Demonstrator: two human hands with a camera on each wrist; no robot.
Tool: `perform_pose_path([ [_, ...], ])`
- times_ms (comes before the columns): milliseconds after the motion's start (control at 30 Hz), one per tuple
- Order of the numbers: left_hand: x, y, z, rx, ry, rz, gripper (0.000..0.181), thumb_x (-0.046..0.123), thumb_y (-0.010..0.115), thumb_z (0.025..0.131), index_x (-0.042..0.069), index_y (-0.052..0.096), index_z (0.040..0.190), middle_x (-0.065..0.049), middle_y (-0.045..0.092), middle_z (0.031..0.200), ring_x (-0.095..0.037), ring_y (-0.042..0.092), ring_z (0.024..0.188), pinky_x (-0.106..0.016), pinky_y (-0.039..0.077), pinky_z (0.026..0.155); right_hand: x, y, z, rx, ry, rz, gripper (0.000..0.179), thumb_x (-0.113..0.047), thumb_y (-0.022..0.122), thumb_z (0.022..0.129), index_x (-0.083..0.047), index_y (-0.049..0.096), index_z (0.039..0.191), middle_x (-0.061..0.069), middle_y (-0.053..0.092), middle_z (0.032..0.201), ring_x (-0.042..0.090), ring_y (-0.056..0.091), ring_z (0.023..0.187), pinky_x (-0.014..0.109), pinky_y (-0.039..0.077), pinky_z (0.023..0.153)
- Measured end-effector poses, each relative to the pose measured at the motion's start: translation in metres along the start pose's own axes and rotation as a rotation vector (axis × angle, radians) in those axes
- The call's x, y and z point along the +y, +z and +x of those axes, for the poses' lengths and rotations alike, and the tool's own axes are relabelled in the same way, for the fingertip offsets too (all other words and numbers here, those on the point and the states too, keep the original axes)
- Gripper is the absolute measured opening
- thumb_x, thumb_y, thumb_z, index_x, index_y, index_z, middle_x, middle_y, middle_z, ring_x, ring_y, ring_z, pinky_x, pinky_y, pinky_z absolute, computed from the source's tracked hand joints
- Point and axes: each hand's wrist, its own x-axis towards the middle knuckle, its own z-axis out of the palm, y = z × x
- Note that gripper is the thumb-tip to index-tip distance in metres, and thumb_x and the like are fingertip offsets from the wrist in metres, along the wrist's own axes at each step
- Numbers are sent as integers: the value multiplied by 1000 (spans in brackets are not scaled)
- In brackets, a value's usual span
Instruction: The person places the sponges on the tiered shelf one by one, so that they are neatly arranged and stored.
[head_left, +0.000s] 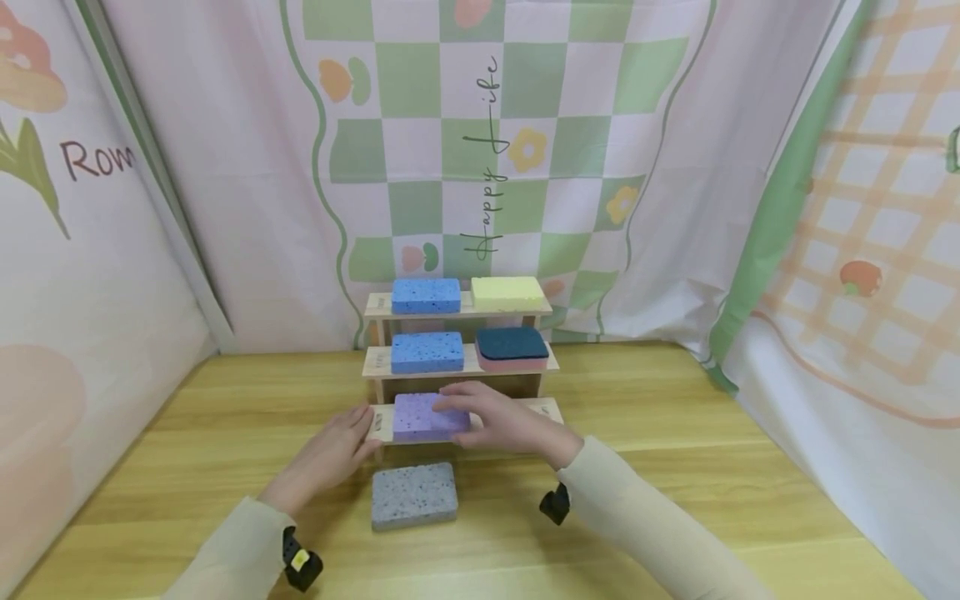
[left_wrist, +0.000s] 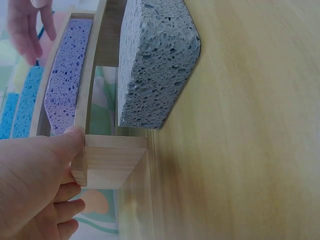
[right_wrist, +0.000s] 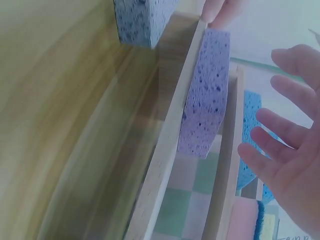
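A three-tier wooden rack (head_left: 555, 410) stands on the table. My left hand (head_left: 330, 450) grips the left end of its lowest tier, the thumb on the front rail and the other fingers curled at the end, as the left wrist view shows. On that tier lies a purple sponge (left_wrist: 70, 75). My right hand (head_left: 502, 417) hovers above the sponge's right part, its fingers spread and loosely bent; in the right wrist view they are apart from the sponge and hold nothing. In front of the rack a grey sponge (head_left: 414, 496) lies flat on the table.
The middle tier carries a blue sponge (head_left: 427, 352) and a pink sponge with a dark scouring top (head_left: 512, 347). Another blue sponge (head_left: 426, 295) and a yellow sponge (head_left: 507, 293) sit on the top tier. Printed curtains (head_left: 255, 167) enclose the wooden table (head_left: 675, 467) behind and at both sides.
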Motion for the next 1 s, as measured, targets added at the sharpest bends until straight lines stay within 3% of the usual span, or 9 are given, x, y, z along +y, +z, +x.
perform_pose_path([
  [200, 1, 0, 0, -3, 0, 3, 55, 25, 47, 97, -14, 34, 134, -29, 29, 140, -41, 28, 129, -50, 23, 106, -6, 4, -9, -17, -43, 26, 44, -18, 66, 87, -9, 54, 128, 15, 41, 138, 26, 37, 126, 37, 39, 98],
  [533, 1, -1, 1, -9, -15, 10, 56, 27, 47, 98, -13, 34, 134, -28, 29, 141, -40, 28, 129, -50, 22, 106, -15, 17, -17, 14, -183, 38, 45, -14, 71, 81, -7, 57, 123, 17, 48, 130, 26, 43, 121, 37, 35, 102],
  [767, 2, -1, 1, 0, -21, 7, 55, 27, 47, 97, -13, 35, 134, -28, 31, 140, -41, 30, 128, -50, 23, 106, -20, 27, -22, -76, -138, 140, 44, -16, 69, 84, -9, 56, 125, 8, 47, 132, 19, 41, 123, 32, 35, 101],
  [1000, 3, -3, 1, -15, -35, 1, 55, 26, 47, 97, -12, 34, 135, -27, 29, 141, -40, 28, 129, -50, 22, 106, -18, 38, -23, -157, -112, 151, 44, -20, 67, 86, -9, 55, 126, 10, 46, 134, 19, 41, 123, 31, 36, 101],
])
